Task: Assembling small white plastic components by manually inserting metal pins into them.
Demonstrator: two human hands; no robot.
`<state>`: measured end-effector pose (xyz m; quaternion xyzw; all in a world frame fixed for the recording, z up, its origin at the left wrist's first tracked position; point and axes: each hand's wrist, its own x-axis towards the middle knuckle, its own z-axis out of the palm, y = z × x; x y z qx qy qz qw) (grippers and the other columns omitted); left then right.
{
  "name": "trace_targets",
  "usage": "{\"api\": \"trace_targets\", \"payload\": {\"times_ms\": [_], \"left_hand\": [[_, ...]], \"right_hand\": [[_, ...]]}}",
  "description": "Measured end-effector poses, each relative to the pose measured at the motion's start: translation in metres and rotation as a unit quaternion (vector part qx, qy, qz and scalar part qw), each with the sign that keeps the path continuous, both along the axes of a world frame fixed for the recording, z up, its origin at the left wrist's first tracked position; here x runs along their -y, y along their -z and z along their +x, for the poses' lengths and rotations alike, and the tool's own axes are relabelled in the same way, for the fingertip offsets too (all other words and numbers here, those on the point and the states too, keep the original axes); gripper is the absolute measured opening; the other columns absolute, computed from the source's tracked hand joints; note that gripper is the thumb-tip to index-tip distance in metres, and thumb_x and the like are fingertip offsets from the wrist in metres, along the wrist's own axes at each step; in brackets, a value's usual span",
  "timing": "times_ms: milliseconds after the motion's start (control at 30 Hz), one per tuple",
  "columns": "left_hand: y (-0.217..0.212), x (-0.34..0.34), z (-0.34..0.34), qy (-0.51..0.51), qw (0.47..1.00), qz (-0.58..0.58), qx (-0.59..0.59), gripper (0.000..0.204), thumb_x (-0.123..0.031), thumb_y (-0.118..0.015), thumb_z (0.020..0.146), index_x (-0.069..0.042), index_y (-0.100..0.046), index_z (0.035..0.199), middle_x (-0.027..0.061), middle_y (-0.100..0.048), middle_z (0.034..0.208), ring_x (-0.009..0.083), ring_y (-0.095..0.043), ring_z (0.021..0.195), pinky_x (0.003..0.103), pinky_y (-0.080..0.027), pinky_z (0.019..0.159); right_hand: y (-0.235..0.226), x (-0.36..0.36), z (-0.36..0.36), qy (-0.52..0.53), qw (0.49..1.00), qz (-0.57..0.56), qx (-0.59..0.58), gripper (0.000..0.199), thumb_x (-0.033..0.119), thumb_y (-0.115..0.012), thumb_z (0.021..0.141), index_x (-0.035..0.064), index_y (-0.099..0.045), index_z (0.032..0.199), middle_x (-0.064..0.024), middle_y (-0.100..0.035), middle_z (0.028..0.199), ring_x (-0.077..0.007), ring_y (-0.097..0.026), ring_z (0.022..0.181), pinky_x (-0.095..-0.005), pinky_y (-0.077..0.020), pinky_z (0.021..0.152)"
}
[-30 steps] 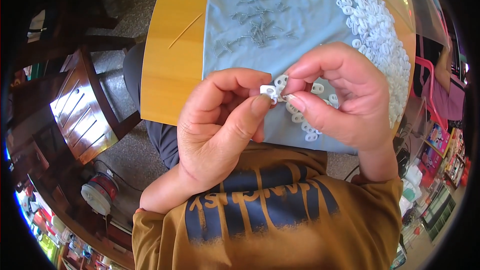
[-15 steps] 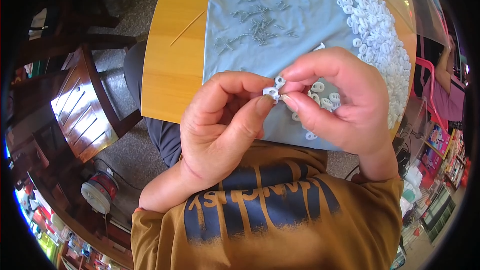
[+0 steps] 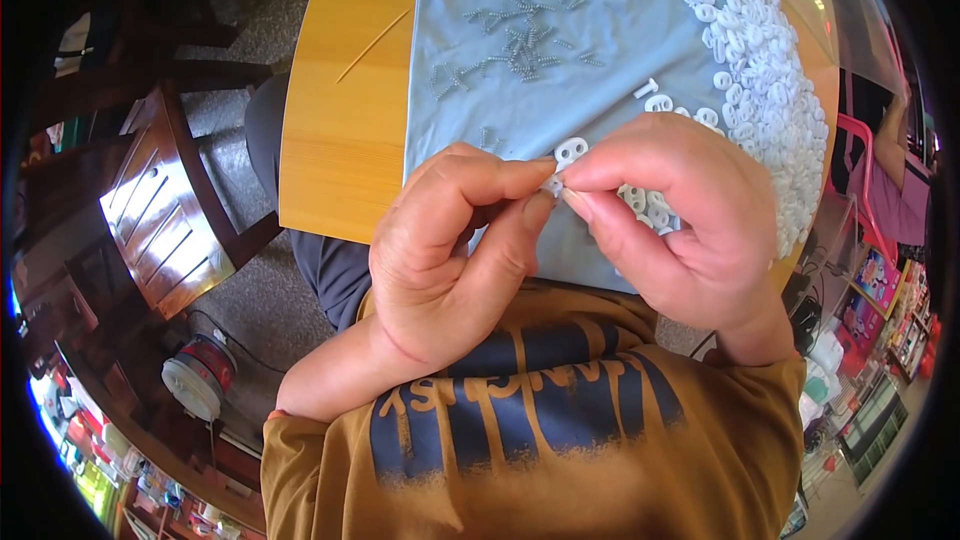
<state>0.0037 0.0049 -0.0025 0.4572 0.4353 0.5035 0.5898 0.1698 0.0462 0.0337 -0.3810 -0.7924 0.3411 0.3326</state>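
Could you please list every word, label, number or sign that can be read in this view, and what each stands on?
Brown T-shirt: large lettering in a dark blue print; I do not copy out its wording.
Colourful packages at the far right: any print is too small and blurred to read.
Coil springs, blue-grey cloth and piled white two-hole plastic pieces: no lettering shows.
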Motion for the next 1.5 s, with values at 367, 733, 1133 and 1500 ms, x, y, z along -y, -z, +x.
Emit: {"api": "trace_targets", "payload": {"times_ms": [367, 733, 1133, 1500], "left_hand": [[0.004, 0.004, -0.009, 0.031, 0.986, -0.135, 0.089, 0.015, 0.003, -0.054, 0.085, 0.0, -0.054, 0.1, 0.0033, -0.058, 0.084, 0.0045, -0.052, 0.06, 0.016, -0.042, 0.052], [0.012, 0.0, -0.019, -0.018, 0.984, -0.144, 0.106, 0.016, 0.0, -0.055, 0.084, 0.002, -0.054, 0.1, 0.0087, -0.06, 0.081, 0.0084, -0.049, 0.053, 0.019, -0.038, 0.05], [0.018, 0.001, -0.021, 0.022, 0.989, -0.114, 0.097, 0.016, 0.005, -0.052, 0.084, 0.0, -0.054, 0.099, 0.0067, -0.058, 0.082, 0.0081, -0.052, 0.059, 0.019, -0.042, 0.055], [0.021, 0.006, -0.016, 0.011, 0.991, -0.102, 0.083, 0.013, 0.003, -0.052, 0.084, 0.0, -0.054, 0.097, 0.0085, -0.059, 0.081, 0.0104, -0.052, 0.058, 0.021, -0.043, 0.056]], "right_hand": [[0.006, 0.005, 0.012, 0.027, 0.996, -0.085, -0.003, 0.024, 0.001, -0.065, 0.074, 0.0027, -0.059, 0.097, -0.0086, -0.062, 0.081, -0.0203, -0.061, 0.07, -0.0281, -0.0472, 0.061], [0.012, -0.004, 0.074, 0.21, 0.969, 0.015, 0.132, 0.015, 0.003, -0.064, 0.076, 0.0012, -0.059, 0.09, -0.0086, -0.06, 0.075, -0.0201, -0.059, 0.067, -0.0285, -0.045, 0.058], [0.019, -0.01, 0.068, 0.121, 0.962, 0.048, 0.241, 0.018, 0.005, -0.068, 0.068, 0.0029, -0.06, 0.084, -0.0082, -0.055, 0.081, -0.0257, -0.054, 0.077, -0.0347, -0.0439, 0.068], [0.027, -0.011, 0.074, 0.103, 0.948, 0.163, 0.254, 0.011, 0.007, -0.066, 0.065, 0.006, -0.055, 0.062, -0.0055, -0.054, 0.068, -0.0244, -0.053, 0.065, -0.0355, -0.0432, 0.062]]}}
